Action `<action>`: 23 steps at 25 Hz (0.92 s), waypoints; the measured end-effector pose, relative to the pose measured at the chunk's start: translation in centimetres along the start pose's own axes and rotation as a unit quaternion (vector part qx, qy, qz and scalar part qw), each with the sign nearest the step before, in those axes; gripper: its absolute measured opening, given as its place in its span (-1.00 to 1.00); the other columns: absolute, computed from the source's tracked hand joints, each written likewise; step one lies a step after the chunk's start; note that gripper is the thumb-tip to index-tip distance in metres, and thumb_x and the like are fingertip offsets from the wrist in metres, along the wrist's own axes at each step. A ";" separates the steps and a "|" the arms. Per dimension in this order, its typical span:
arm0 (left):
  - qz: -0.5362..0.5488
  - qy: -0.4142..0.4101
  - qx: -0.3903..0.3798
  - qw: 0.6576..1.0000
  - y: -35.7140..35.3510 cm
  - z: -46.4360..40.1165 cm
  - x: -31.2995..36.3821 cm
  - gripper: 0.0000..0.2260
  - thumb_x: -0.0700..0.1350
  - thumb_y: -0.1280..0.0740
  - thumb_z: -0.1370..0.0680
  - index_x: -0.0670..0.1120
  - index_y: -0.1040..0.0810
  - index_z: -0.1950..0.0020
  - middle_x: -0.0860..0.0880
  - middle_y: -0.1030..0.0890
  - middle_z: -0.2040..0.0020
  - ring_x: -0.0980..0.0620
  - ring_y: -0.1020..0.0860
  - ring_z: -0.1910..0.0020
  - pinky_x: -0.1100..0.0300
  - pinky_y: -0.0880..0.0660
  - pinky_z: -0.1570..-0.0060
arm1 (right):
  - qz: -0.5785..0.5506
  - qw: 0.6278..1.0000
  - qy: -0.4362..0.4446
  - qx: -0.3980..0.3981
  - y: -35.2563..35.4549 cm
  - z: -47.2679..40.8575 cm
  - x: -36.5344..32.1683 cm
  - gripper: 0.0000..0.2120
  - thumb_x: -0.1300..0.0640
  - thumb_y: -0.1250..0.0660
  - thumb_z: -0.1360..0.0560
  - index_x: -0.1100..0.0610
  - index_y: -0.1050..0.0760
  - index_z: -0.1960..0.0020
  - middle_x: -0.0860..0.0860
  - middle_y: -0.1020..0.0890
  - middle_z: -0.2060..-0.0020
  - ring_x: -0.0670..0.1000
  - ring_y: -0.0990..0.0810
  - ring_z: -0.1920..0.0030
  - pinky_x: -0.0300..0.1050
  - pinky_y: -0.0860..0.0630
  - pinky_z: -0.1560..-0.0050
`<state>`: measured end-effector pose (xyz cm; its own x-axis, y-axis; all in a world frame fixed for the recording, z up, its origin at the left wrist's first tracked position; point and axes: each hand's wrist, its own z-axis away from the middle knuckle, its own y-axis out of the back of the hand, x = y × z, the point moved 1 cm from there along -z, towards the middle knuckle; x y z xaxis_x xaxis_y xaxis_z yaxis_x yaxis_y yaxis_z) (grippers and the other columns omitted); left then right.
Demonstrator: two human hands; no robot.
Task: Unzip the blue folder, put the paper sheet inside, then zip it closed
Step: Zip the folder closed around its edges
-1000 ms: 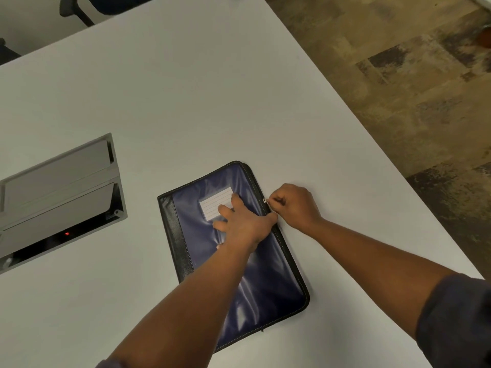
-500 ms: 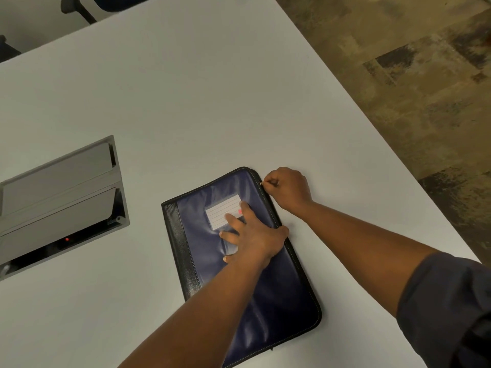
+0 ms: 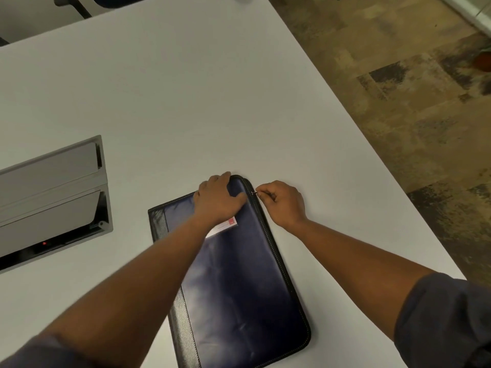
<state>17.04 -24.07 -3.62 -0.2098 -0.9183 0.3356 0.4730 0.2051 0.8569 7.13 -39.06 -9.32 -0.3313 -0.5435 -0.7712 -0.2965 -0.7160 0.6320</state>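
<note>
White tabletop [image 3: 186, 96] fills most of the view; patterned brown floor [image 3: 398, 115] is seen off its right edge.

Nearest: two forearms are extended from the bottom corners, dark sleeves [image 3: 446, 322] pushed up to the elbows.

Blue folder [image 3: 239, 282] is laid flat on the table, long axis running away from the viewer and tilted slightly left. Black spine strip sits along its left side, stitched black edging round the rest. Folder is seen lying flat with its cover down.

White label [image 3: 225, 224] with a red mark is partly covered by the left wrist.

Left hand [image 3: 216, 199] is laid flat on the folder's far end, fingers reaching to the far edge, thumb extended toward the zip.

Right hand [image 3: 284, 201] is positioned just beside the folder's far right corner, fingers curled, the small metal zip pull [image 3: 254, 192] pinched between thumb and forefinger.

Left of the folder, well apart: a grey recessed cable box [image 3: 50, 197] with its lid raised, a red light visible inside.

Far edge: a dark chair base [image 3: 77, 4] is partly seen.
</note>
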 end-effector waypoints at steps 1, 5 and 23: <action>-0.026 -0.019 -0.016 0.999 0.4 -0.6 -0.2 -0.33 0.25 -0.33 -0.45 0.10 -0.31 -0.53 -0.05 -0.45 -0.42 -0.19 -0.39 -0.40 -0.19 -0.23 -0.39 | -0.009 1.000 -0.007 0.004 -0.1 0.0 0.0 -0.86 -0.01 -0.35 -0.52 -0.12 -0.64 -0.04 -0.12 -0.70 0.11 -0.06 -0.64 0.13 -0.10 -0.57 0.09; -0.035 -0.089 -0.061 0.993 1.3 -2.2 0.5 -0.39 0.27 -0.43 -0.37 0.10 -0.43 -0.37 -0.02 -0.50 -0.23 -0.13 -0.51 -0.19 -0.12 -0.47 -0.21 | -0.047 0.998 -0.039 0.010 -0.3 -0.4 0.1 -0.83 -0.03 -0.36 -0.52 -0.15 -0.63 -0.09 -0.16 -0.73 0.04 -0.12 -0.67 0.05 -0.14 -0.59 0.00; -0.072 -0.061 -0.116 0.989 0.3 -5.1 5.2 -0.96 -0.13 -0.40 -0.40 -0.06 -0.64 0.19 -0.03 -0.67 0.11 -0.07 -0.61 0.02 0.03 -0.61 -0.01 | -0.171 0.961 -0.180 -0.118 0.8 -0.5 -2.3 -0.78 0.00 -0.53 -0.30 -0.01 -0.57 0.11 -0.06 -0.69 0.24 -0.02 -0.66 0.20 -0.09 -0.61 0.16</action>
<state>20.45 -30.47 -3.58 -0.3835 -0.8822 0.2731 0.6109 -0.0205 0.7915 8.11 -38.57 -7.11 -0.5521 -0.1011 -0.8276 -0.2459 -0.9287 0.2775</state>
